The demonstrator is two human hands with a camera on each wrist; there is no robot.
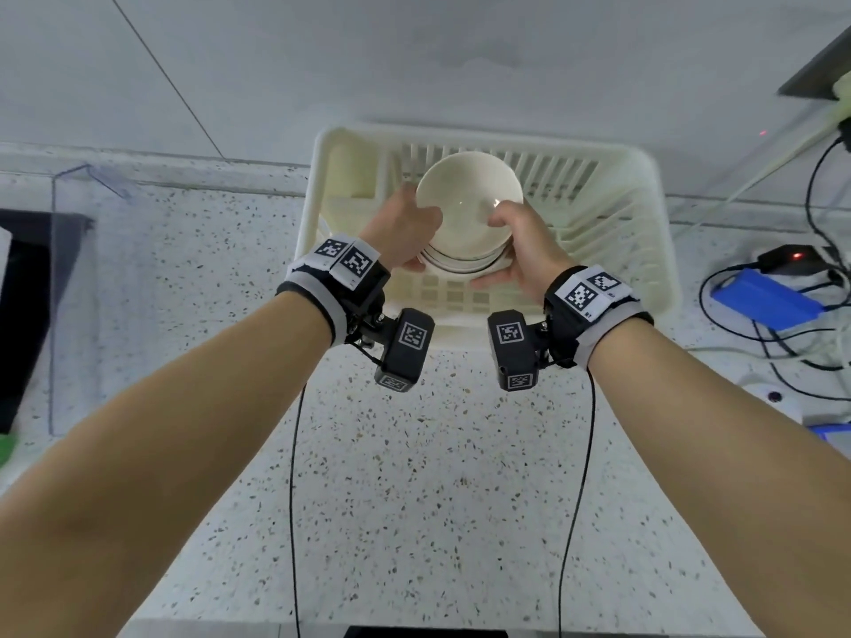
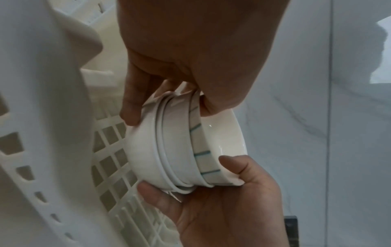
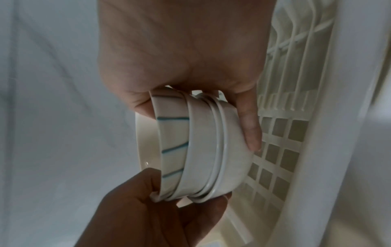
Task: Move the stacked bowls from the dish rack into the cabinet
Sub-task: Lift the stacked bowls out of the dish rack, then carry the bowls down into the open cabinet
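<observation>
- One stack of bowls [image 1: 467, 223] is held between the two hands, above the floor of the dish rack [image 1: 644, 250]; the wrist views show open air between the lowest bowl and the rack's grid.
- Counting rims in the wrist views, the stack [image 2: 180, 150] holds about four bowls: a plain white lowest bowl, two thin white rims above it, and one bowl with teal stripes [image 3: 171, 133] nested near the top. The exact count is hard to tell, because a wider cream rim also shows beyond the striped one.
- The left hand [image 1: 400, 232] grips the stack's left side, thumb over the top rim and fingers [image 2: 131, 107] curled under the lowest bowl.
- The right hand [image 1: 525, 246] grips the right side in the same way, thumb on the rim, fingers [image 3: 251, 127] wrapped down the outside of the lowest bowl.
- One dish rack, cream plastic, stands on the speckled worktop [image 1: 414, 476] against the wall; it has slotted ribs at the back and a square grid floor.
- Two wrist cameras [image 1: 405, 347] hang under the wrists, each with a black cable.
- At the right edge of the worktop lie one blue flat box [image 1: 764, 301], a black device with a red light [image 1: 783, 260], and a tangle of black cables [image 1: 819, 223].
- At the left stands a clear plastic panel [image 1: 73, 269] beside a dark recess.
</observation>
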